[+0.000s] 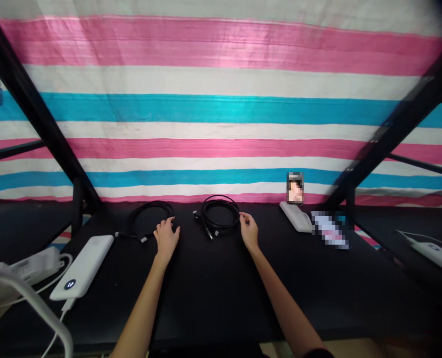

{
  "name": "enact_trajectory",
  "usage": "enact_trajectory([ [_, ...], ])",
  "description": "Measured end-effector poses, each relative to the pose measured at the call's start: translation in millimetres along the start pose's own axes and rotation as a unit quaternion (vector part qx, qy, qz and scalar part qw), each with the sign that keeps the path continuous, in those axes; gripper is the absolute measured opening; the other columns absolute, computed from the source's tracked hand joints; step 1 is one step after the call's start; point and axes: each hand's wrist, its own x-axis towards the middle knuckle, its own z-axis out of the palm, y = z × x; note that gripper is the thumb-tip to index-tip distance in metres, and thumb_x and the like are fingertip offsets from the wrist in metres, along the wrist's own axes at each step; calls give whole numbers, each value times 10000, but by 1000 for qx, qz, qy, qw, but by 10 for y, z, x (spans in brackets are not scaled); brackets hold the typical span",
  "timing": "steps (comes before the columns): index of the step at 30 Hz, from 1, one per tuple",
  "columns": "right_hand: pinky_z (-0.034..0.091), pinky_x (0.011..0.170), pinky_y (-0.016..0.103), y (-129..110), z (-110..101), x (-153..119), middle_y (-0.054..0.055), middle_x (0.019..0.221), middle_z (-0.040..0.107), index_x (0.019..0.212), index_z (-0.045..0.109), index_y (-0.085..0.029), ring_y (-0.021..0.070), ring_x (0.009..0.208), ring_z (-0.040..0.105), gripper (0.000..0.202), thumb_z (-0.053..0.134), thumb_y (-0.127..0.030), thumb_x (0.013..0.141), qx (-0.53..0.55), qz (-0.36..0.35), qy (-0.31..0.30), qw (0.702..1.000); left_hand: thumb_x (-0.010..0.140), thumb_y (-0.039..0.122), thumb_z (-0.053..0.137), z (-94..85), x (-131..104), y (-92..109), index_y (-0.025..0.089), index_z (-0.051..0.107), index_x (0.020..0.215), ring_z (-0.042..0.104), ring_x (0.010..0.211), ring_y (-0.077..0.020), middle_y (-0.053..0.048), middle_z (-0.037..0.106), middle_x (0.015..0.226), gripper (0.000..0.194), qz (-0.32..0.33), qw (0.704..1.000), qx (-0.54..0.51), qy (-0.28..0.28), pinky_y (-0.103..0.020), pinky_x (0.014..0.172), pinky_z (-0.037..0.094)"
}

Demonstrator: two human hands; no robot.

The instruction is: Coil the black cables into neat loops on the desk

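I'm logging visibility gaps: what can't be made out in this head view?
Head view:
Left black cable: partly hidden by left hand.
Right hand: pinching or merely touching right black cable, too small to tell.
Upright rectangle: masked by pixelation.
Far-right white device: cut off by picture edge.
Power bank display: too small.

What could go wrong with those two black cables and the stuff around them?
The left coil and right coil could loosen if the left hand or right hand tugs; each hand is at a coil's edge.

The coils look alike, so they might get mixed up.

The white power bank has a cord plugged in; snagging it could drag the power bank.
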Motion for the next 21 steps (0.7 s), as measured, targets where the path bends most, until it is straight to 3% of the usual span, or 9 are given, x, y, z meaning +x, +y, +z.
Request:
enact_trajectory([
  [3,388,588,263,-7,-9,-6,38,735,566,939,638,-133,150,597,478,403,437,-431,758,2,-4,4,1000,804,239,484,-13,30,-37,172,530,1166,448,1021,-276,-120,524,1088,371,6,997,40,69,-404,877,335],
  [5,386,587,264,-17,-17,-11,49,755,574,923,636,-130,153,605,485,386,434,-410,751,6,-6,5,1000,808,245,475,-20,56,-94,146,531,1172,435,1041,-294,-140,508,1107,382,-8,994,68,86,-414,884,325],
  [10,395,619,277,-43,-33,-21,65,759,595,876,638,-131,170,644,511,365,427,-392,732,20,-3,15,1000,826,250,444,-44,56,-185,157,588,1081,472,1010,-300,-144,550,1035,307,-23,998,66,10,-396,815,363],
  [17,407,635,288,-38,-42,-26,62,734,595,834,635,-139,181,658,526,342,441,-389,703,37,8,22,999,799,336,516,8,-74,9,175,597,903,555,919,-258,-107,621,929,209,6,998,44,-50,-320,736,387],
  [21,397,602,275,-65,-58,-44,58,729,588,822,626,-141,169,633,508,299,451,-356,709,43,9,28,999,876,403,366,-57,-95,109,192,540,947,596,849,-245,-114,622,954,282,-13,999,-22,-31,-294,655,381],
])
